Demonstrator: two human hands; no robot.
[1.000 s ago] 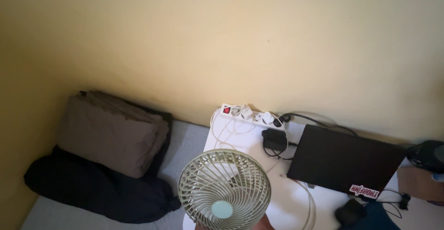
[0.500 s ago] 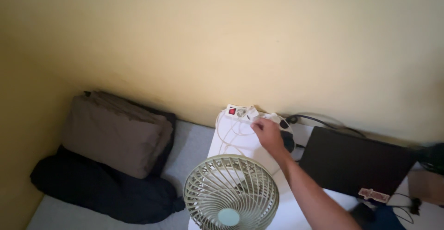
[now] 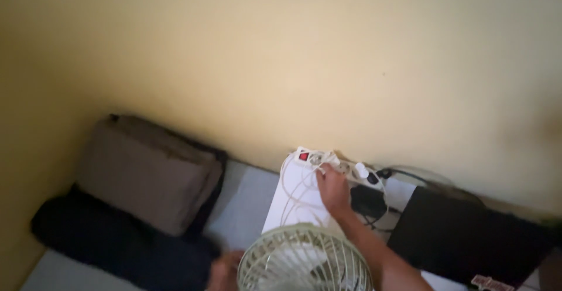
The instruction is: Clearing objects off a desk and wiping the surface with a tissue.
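My right hand (image 3: 332, 187) is stretched forward, arm extended past the fan (image 3: 304, 262), fingers curled together at a white plug on the power strip (image 3: 336, 165) against the wall on the white surface (image 3: 293, 203). My left hand (image 3: 222, 270) sits low beside the fan; I cannot tell its grip.
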